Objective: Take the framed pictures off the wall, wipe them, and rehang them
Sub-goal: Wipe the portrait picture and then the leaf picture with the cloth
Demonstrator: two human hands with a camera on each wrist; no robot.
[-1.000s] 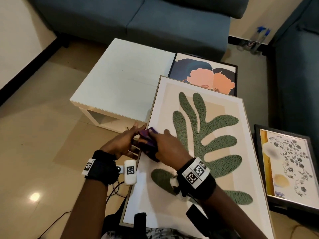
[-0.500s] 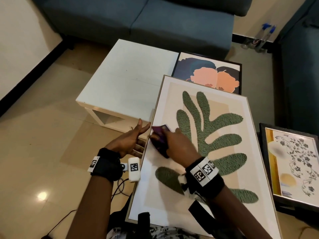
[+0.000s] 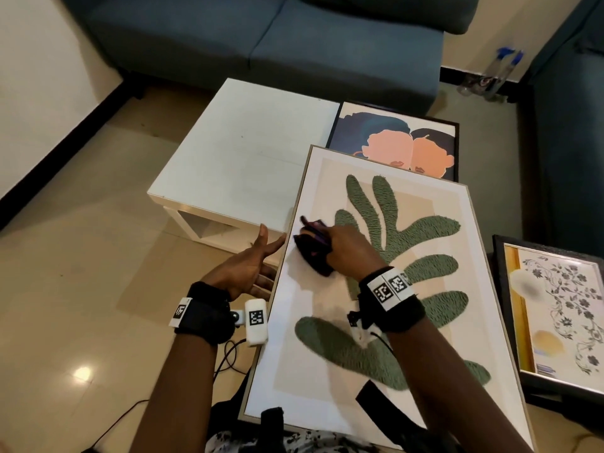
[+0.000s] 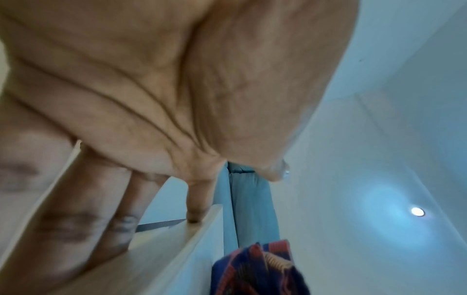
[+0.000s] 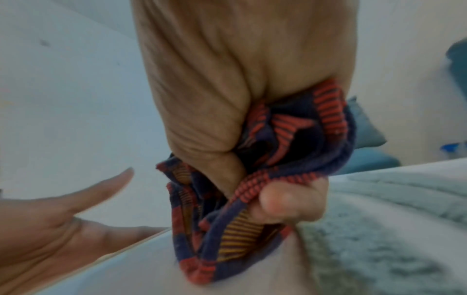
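- Leaf picture [image 3: 385, 273]: big light-framed print w/ green leaf, face up, far end propped on the white bench [image 3: 242, 152], near end towards the person's lap. Off the wall, so step in hand = wiping.
- Cloth [image 3: 313, 253], dark blue w/ red stripes, bunched in right hand [image 3: 349, 253]; fingers curled round it, pressed to the glass near the frame's 9 o'clock edge.
- Left hand [image 3: 248, 266] wide, fingers straight, holding nothing; fingertips [image 4: 194, 215] rest on that frame edge, prob. steadying it.
- Next, as I judge: sweep cloth towards 3 and 6 o'clock, most of the glass looks unwiped; left hand must brace or frame could slide off bench.
- Around: faces picture [image 3: 402, 142] at 12 o'clock, partly under the leaf one; floral picture [image 3: 555, 315] at 3 o'clock; blue sofa [image 3: 261, 37] beyond the bench.
- In the way: wrist cables trail nr the frame's near corner.
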